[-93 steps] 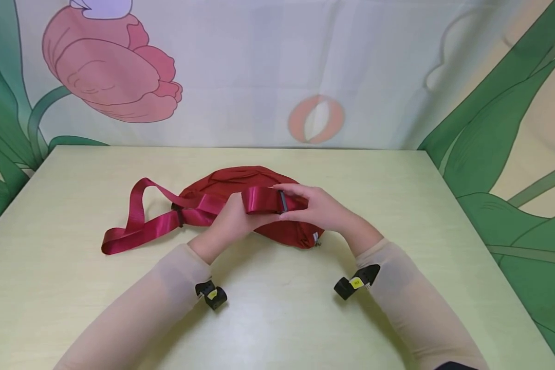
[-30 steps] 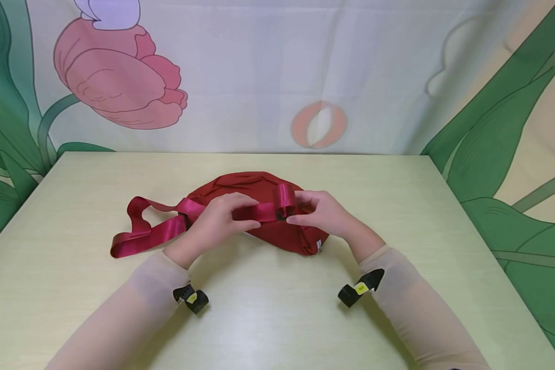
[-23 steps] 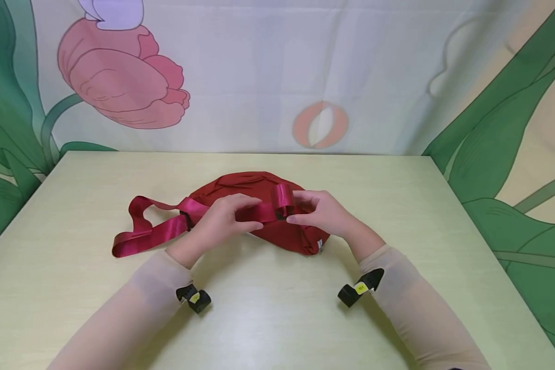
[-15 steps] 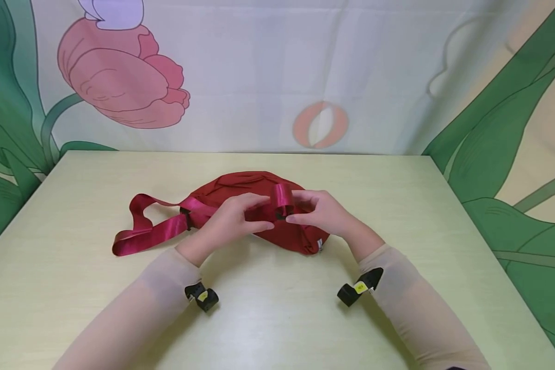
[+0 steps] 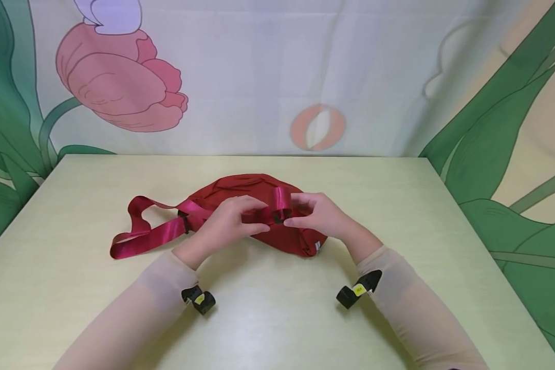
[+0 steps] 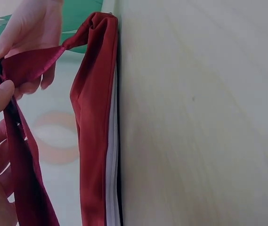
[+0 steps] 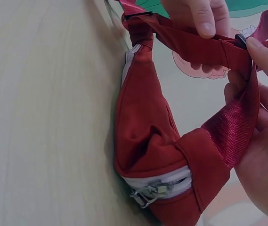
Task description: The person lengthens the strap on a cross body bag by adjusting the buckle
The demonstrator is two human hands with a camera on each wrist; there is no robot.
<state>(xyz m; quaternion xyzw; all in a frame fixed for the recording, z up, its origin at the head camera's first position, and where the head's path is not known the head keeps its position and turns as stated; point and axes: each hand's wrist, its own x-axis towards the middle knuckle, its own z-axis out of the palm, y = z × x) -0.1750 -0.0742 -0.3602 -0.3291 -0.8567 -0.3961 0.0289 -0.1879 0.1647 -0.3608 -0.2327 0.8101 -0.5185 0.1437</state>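
Observation:
A red waist bag (image 5: 245,184) lies on the table, its shiny crimson strap (image 5: 145,242) looped out to the left. Over the bag, my left hand (image 5: 226,223) pinches the strap between thumb and fingers. My right hand (image 5: 326,218) pinches it at a dark slider buckle (image 7: 241,41), where a short loop of strap (image 5: 282,199) stands up. The left thumb (image 6: 2,96) presses close to that buckle in the left wrist view. The bag's metal zipper pull (image 7: 155,192) shows in the right wrist view. Parts of the strap are hidden behind the fingers.
The pale wooden table (image 5: 277,318) reaches back to a white curtain (image 5: 240,77) printed with flowers and leaves. A second dark buckle (image 5: 183,220) sits at the bag's left end. Each sleeve carries a small black camera (image 5: 201,299).
The strap loop between my hands, wide and flat before, is now narrow and upright beside my right fingers. My left hand moved left, then slightly back right. The bag stays nearly in place.

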